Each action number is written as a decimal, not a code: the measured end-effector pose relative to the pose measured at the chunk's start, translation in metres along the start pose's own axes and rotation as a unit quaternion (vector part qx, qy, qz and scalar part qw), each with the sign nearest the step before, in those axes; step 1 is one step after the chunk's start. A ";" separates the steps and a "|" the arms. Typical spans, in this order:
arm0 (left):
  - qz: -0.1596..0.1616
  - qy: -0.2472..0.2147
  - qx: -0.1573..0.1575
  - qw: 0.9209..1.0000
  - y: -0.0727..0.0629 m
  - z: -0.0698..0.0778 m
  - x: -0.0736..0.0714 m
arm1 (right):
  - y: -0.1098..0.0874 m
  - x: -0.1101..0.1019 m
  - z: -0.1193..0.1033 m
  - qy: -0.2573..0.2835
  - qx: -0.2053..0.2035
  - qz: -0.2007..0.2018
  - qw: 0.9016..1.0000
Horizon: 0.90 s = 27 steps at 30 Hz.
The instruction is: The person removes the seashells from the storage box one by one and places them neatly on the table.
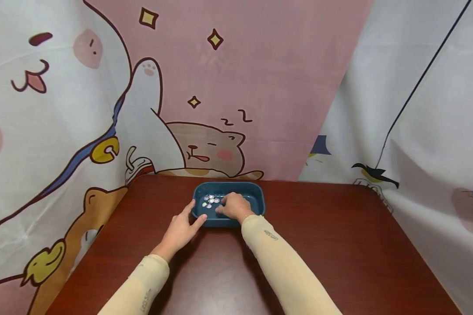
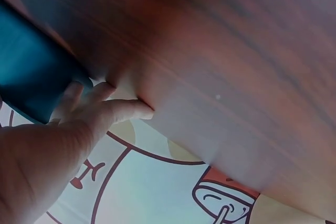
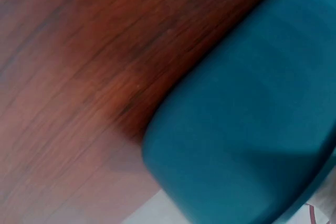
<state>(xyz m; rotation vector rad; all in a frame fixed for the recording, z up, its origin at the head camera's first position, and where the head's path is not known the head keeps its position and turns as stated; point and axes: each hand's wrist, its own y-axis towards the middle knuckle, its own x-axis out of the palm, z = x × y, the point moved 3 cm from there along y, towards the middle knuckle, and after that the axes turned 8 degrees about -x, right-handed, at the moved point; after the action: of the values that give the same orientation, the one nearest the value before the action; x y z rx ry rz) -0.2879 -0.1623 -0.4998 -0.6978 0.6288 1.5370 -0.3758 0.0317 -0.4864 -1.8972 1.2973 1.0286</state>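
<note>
A dark teal rectangular tub [image 1: 228, 222] stands near the table's far edge. Inside, toward its left end, lies a cluster of small shiny whitish, pearly pieces [image 1: 211, 200]. My left hand [image 1: 180, 229] spans the tub's near left corner, thumb at the front rim and fingers along the left side. In the left wrist view its fingers [image 2: 126, 109] stretch out straight beside the tub's outer wall [image 2: 31, 66]. My right hand [image 1: 235, 205] reaches down into the tub just right of the pieces, thumb and forefinger apart. The right wrist view shows mostly the tub's outer wall [image 3: 236, 108].
The tub rests on a reddish-brown wooden table [image 1: 331, 245]. Behind and beside the table hangs a cloth printed with cartoon animals [image 1: 217, 151], close to the table's far edge. Cream sleeves [image 1: 287, 262] cover both forearms.
</note>
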 end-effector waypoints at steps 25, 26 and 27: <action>0.007 -0.012 -0.005 1.000 0.002 -0.001 -0.001 | 0.016 0.001 -0.002 -0.057 0.021 0.036 0.998; 0.007 -0.013 -0.006 1.000 0.001 -0.001 -0.001 | 0.015 -0.001 0.000 -0.054 0.012 0.038 0.998; 0.006 -0.014 -0.009 1.000 0.001 -0.001 -0.001 | 0.015 -0.005 0.001 -0.050 0.003 0.038 0.998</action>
<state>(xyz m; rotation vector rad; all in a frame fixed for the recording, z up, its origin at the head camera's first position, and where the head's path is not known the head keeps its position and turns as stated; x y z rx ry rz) -0.2889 -0.1636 -0.4995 -0.6871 0.6005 1.5632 -0.3909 0.0302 -0.4839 -1.7801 1.3230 1.1416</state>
